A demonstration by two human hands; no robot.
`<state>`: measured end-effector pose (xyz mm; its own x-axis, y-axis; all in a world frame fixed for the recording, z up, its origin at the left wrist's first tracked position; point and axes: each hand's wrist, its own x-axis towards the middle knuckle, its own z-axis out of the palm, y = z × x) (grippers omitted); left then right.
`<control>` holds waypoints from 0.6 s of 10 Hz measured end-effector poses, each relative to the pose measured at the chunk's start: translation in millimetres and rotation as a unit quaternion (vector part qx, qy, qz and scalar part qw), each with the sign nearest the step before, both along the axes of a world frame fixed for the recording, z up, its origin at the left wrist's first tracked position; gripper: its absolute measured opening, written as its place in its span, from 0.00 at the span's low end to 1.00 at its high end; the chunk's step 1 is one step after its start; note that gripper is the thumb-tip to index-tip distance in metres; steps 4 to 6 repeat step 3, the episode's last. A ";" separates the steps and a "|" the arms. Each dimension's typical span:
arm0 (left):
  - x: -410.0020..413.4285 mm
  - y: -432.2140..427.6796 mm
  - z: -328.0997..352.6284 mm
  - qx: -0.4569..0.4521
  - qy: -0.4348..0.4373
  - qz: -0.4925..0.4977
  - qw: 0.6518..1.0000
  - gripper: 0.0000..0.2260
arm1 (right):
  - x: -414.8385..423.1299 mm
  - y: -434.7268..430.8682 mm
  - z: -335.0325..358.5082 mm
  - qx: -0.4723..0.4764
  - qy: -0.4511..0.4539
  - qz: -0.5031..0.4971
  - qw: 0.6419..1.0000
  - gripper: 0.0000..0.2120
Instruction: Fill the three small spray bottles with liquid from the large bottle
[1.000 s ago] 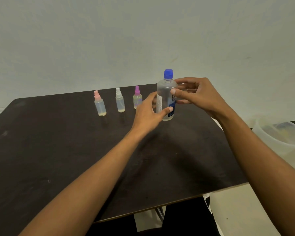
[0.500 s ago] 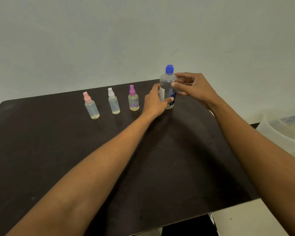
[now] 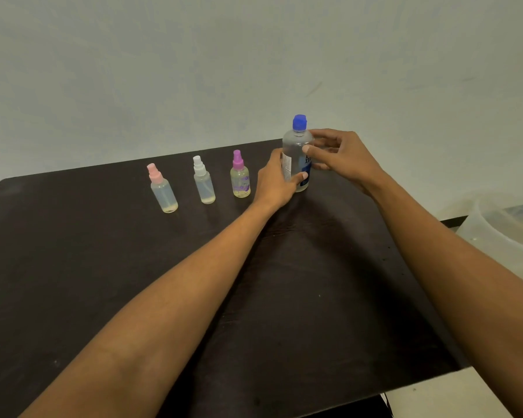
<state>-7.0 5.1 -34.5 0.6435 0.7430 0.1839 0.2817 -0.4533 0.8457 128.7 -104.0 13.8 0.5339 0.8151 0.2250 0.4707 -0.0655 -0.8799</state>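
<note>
Dark table (image 3: pixel 314 297) with three spray bottles (image 3: pixel 204 184), large bottle (image 3: pixel 296 149).

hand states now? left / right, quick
Left hand: closed around the lower body of the large bottle, which stands on the table.
Right hand: fingers curled at the bottle's shoulder, thumb touching it; firm grip cannot be told.

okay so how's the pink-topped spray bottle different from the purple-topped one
The pink-topped spray bottle stands at the far left of the row; the purple-topped spray bottle stands nearest the left hand. The pink-topped one looks plain and clear, while the purple-topped one carries a purple print. The pink-topped one holds only a little yellowish liquid at its base; the purple-topped one's body looks yellowish throughout. Both stand capped on the table.
</note>
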 end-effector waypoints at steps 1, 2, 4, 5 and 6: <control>-1.3 -2.2 -1.5 0.007 0.003 0.004 1.000 0.32 | -0.4 -1.5 -2.3 -0.008 0.002 -0.001 1.000 0.25; -5.3 -4.8 -0.9 0.008 0.002 0.003 1.000 0.34 | -1.9 -3.8 -3.8 -0.009 0.002 0.004 1.000 0.25; -9.3 -6.6 3.3 0.017 -0.028 0.002 0.999 0.38 | -4.5 -8.2 -0.9 0.000 -0.007 -0.010 1.000 0.27; -9.3 -6.6 3.3 0.017 -0.028 0.002 0.999 0.38 | -4.5 -8.2 -0.9 0.000 -0.007 -0.010 1.000 0.27; -9.3 -6.6 3.3 0.017 -0.028 0.002 0.999 0.38 | -4.5 -8.2 -0.9 0.000 -0.007 -0.010 1.000 0.27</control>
